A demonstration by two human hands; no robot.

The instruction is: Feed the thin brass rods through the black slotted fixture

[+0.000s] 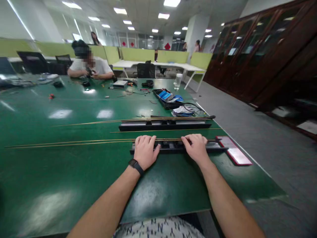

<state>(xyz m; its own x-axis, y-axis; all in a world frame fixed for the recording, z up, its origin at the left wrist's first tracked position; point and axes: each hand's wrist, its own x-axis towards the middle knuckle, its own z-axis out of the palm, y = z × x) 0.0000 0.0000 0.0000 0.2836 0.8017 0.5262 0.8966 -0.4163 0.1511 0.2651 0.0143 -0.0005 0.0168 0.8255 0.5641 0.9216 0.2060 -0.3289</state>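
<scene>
A long black rail (170, 151) with a grey inner strip lies across the green table before me. Thin gold-coloured rods (74, 143) run along its far edge and stretch well out to the left. My left hand (145, 150), with a black wristband, is curled over the rail's left part, fingers across the rods and thumb on the near side. Toward the rail's right part, my right hand (196, 147) has thumb and forefinger pinched at the rods. Its other fingers are bent over the rail. The undersides of both hands are hidden.
Behind lies a second black rail (165, 126) with more rods on it. A pink-edged white panel (235, 151) is at the right. Farther back are a black tray (168, 100) with blue items, a cup (177, 81) and, across the table, a seated person (90, 64).
</scene>
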